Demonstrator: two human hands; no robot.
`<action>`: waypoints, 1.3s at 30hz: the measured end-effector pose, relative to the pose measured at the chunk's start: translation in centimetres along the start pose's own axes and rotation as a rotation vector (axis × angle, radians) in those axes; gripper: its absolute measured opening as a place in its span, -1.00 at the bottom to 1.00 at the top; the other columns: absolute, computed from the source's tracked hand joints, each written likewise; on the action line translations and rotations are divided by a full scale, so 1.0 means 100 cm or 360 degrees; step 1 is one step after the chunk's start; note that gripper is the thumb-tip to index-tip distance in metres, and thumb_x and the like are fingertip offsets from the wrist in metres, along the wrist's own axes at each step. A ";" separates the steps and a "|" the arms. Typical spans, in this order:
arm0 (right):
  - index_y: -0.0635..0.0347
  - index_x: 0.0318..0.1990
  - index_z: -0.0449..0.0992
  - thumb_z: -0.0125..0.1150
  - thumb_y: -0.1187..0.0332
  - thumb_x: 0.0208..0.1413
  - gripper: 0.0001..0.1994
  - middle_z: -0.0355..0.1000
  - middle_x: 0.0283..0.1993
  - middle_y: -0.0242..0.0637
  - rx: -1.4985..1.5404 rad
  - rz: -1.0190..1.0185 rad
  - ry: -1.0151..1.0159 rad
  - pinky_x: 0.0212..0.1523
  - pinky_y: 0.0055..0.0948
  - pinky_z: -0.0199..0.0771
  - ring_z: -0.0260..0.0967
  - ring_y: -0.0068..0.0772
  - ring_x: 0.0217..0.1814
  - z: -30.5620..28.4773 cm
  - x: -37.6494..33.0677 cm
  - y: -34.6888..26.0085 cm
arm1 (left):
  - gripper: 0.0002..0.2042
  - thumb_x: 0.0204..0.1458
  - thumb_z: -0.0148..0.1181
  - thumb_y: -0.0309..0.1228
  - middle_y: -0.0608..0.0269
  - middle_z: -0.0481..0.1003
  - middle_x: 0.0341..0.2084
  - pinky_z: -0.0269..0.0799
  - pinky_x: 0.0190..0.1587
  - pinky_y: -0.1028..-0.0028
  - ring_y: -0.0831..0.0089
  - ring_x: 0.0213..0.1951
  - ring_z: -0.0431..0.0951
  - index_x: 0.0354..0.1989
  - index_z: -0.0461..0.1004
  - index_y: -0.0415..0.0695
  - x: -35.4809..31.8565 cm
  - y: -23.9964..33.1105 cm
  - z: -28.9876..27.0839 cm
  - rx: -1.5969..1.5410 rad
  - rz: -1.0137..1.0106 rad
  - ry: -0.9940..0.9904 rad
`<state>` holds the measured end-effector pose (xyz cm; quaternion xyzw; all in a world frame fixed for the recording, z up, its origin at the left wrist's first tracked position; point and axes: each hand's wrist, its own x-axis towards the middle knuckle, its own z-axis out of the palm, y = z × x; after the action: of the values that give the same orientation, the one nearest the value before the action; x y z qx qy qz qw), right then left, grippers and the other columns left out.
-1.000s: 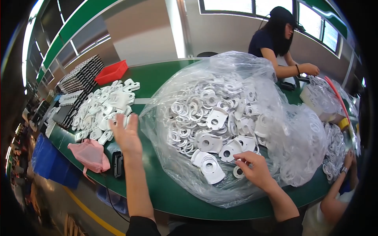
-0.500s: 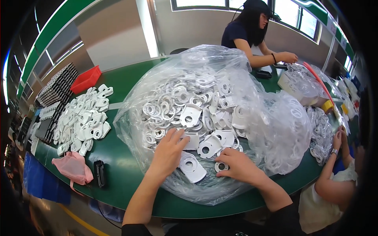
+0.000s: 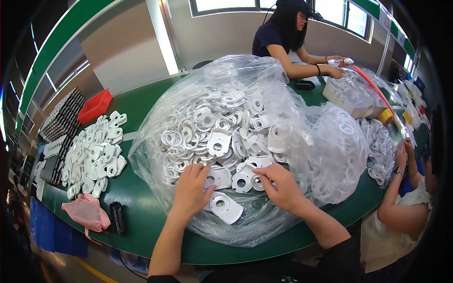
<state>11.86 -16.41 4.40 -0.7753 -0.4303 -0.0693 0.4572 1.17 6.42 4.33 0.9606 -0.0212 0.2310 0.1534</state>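
A large clear plastic bag [image 3: 155, 188] lies spread on the bench, filled with a heap of white plastic parts [image 3: 198, 118] that have round holes. At the heap's near left, my left hand [image 3: 191, 188] has its thumb and fingers closed about the edge of a white plate [image 3: 221, 178]. My right hand [image 3: 283, 187] is closed at the near right, its fingertips on a small white ring [image 3: 257, 182]. Between them and a little farther off lies a holed white plate [image 3: 242, 180]. Nearer me, a rounded white plate with a ring on it [image 3: 226, 207] rests on the bag.
On the left are a pile of white parts [image 3: 96, 158], a red bin [image 3: 94, 106], stacked dark trays [image 3: 61, 115], a pink pouch [image 3: 86, 213] and a black object [image 3: 117, 217]. Bagged rings [image 3: 337, 155] lie right. Co-workers sit at the far side [image 3: 283, 37] and right [image 3: 401, 212].
My right hand has moved up and left with the small ring, toward the holed plate. My left hand has come nearer, its thumb now against a plate. The view has shifted slightly.
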 end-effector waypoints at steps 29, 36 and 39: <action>0.21 -0.31 0.52 0.26 0.47 -0.07 -0.87 0.45 -0.34 -0.27 0.0317 0.0171 0.0108 -0.39 -0.54 0.34 0.38 -0.45 -0.35 0.005 0.002 -0.006 | -0.75 0.17 -0.03 -0.41 0.14 0.46 -0.12 0.39 -0.05 0.47 0.46 -0.13 0.48 -0.03 0.35 -0.25 -0.027 0.062 0.045 -0.2822 -0.1296 -0.0271; 0.18 -0.44 0.52 0.29 0.33 -0.11 -0.86 0.36 -0.45 -0.25 -0.0665 0.0197 -0.0342 -0.31 -0.29 0.33 0.34 -0.16 -0.34 -0.025 -0.004 0.033 | -0.73 0.18 -0.07 -0.32 0.03 0.40 -0.03 0.47 -0.04 0.19 0.15 -0.03 0.45 0.01 0.23 -0.13 -0.013 0.055 0.023 -0.3139 -0.1355 0.0013; 0.15 -0.48 0.50 0.27 0.29 -0.11 -0.86 0.42 -0.46 -0.22 -0.0720 0.0203 -0.0292 -0.31 -0.23 0.35 0.39 -0.13 -0.32 -0.020 -0.003 0.031 | -0.68 0.19 -0.10 -0.30 0.01 0.40 -0.05 0.53 -0.21 0.36 0.16 -0.08 0.48 0.08 0.15 -0.09 -0.012 0.052 0.022 -0.3005 -0.1366 -0.0138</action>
<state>14.57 -18.80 3.38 -0.8865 -0.3937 -0.0642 0.2346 0.43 0.77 3.44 0.3836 0.1449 0.0116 0.9120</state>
